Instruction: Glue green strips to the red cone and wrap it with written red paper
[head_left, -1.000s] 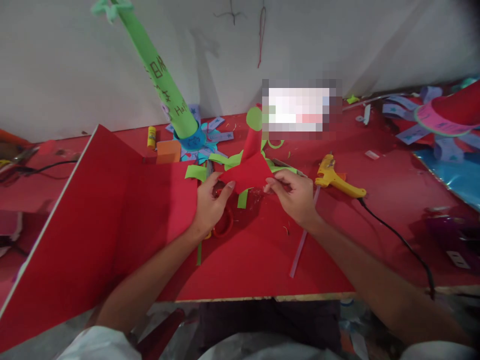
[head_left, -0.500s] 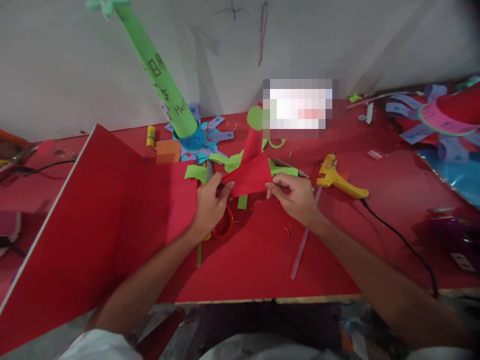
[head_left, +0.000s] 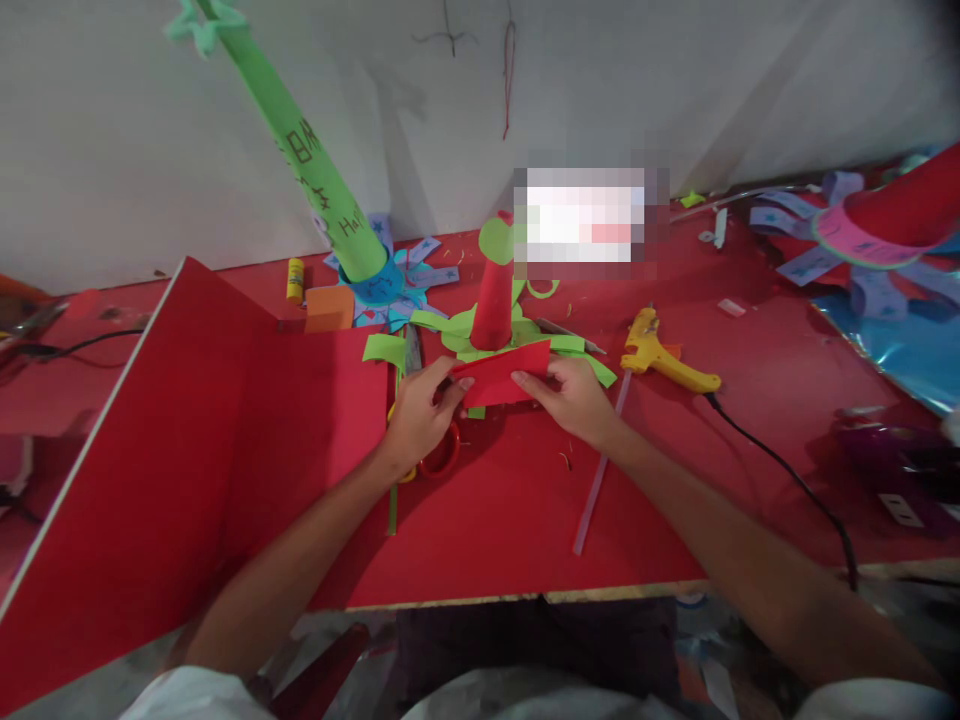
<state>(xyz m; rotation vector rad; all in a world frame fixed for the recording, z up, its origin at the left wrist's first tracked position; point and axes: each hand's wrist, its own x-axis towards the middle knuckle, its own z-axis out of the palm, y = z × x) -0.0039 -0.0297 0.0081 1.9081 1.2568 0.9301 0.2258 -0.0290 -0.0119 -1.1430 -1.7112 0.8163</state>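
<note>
Between my two hands is a piece of red paper (head_left: 502,374), held above the red table. My left hand (head_left: 426,408) pinches its left end between thumb and fingers. At the right end, my right hand (head_left: 577,398) grips the paper with the thumb on the near face. Just behind the paper stands a small red paper cone (head_left: 493,305) with a light green disc at its top and green paper strips (head_left: 386,349) spread around its base. Scissors with a red handle (head_left: 441,452) lie close to my left hand, partly hidden by it.
A yellow glue gun (head_left: 664,355) with a black cord lies on the right. A pale glue stick (head_left: 592,505) touches the table nearby. A folded red board (head_left: 157,430) rises at left. Behind are a tall green paper tube (head_left: 315,160) and a yellow glue tube (head_left: 295,281).
The red paper has come lower and tilted, showing a narrower face and uncovering the cone's base. My right thumb has slid inward over the paper. The view has shifted slightly.
</note>
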